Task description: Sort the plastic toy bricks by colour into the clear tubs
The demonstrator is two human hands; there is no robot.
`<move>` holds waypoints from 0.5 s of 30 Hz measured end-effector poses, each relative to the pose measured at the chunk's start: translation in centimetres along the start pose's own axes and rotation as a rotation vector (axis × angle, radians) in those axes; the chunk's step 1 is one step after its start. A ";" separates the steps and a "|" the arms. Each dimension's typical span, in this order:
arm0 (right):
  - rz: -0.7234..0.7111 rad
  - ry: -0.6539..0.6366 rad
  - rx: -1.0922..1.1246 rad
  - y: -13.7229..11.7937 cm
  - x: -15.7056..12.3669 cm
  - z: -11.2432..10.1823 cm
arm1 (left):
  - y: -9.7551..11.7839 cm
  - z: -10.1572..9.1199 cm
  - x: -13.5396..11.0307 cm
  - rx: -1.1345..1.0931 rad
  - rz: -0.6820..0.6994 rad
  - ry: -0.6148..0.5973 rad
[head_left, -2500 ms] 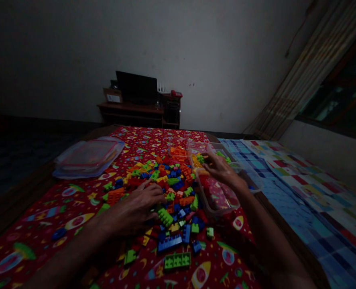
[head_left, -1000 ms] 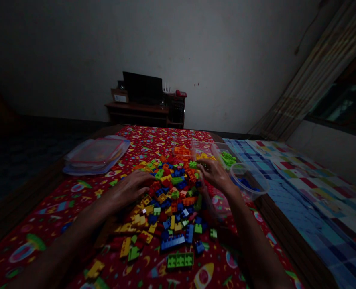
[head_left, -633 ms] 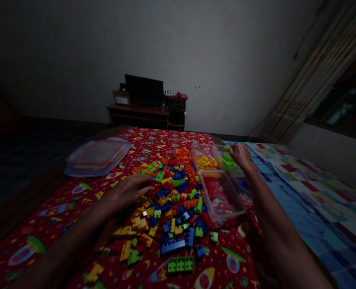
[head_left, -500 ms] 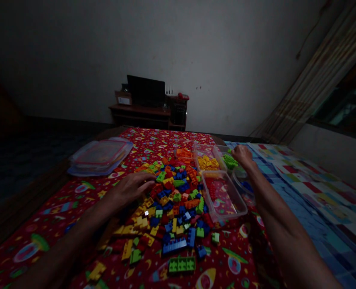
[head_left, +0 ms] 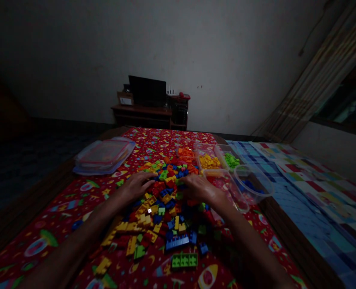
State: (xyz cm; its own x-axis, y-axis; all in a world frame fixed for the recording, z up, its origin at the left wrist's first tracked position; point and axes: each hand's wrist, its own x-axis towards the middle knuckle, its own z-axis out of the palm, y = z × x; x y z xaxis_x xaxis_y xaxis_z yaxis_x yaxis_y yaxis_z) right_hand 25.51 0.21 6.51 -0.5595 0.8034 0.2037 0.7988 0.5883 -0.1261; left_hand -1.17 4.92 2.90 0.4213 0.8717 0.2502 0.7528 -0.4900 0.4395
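A heap of small plastic building bricks [head_left: 165, 200] in red, yellow, blue, green and orange lies on a red patterned cloth [head_left: 60, 212]. My left hand [head_left: 137, 185] rests palm down on the heap's left side, fingers stretched towards the middle. My right hand [head_left: 200, 188] lies on the heap's right side, fingers spread over the bricks, just left of a clear tub of red bricks [head_left: 228, 188]. Nothing shows in either hand. Behind stand clear tubs of orange [head_left: 185, 152], yellow [head_left: 208, 161] and green bricks [head_left: 231, 159], and a round tub of blue ones [head_left: 253, 185].
Stacked clear lids [head_left: 104, 154] lie at the cloth's far left. A green flat brick [head_left: 184, 261] and a long blue brick [head_left: 177, 242] sit nearest me. A checked blue sheet [head_left: 310, 188] covers the right. A dark desk with a screen [head_left: 149, 100] stands against the far wall.
My right hand has come back from the green tub at the far right to the heap's right side. My left hand has stayed on the heap, shifting only slightly.
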 end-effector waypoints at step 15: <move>0.172 0.265 0.242 -0.8 0.7 -0.5 | 4.5 -2.3 -0.2 -0.402 -0.093 0.089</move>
State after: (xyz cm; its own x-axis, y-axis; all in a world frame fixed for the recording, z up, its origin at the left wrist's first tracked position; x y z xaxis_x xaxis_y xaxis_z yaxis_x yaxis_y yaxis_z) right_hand 24.57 0.29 7.29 -0.3209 0.8589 0.3992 0.7828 0.4777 -0.3987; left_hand 0.96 2.50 6.75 0.3024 0.9172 0.2595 0.5207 -0.3870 0.7610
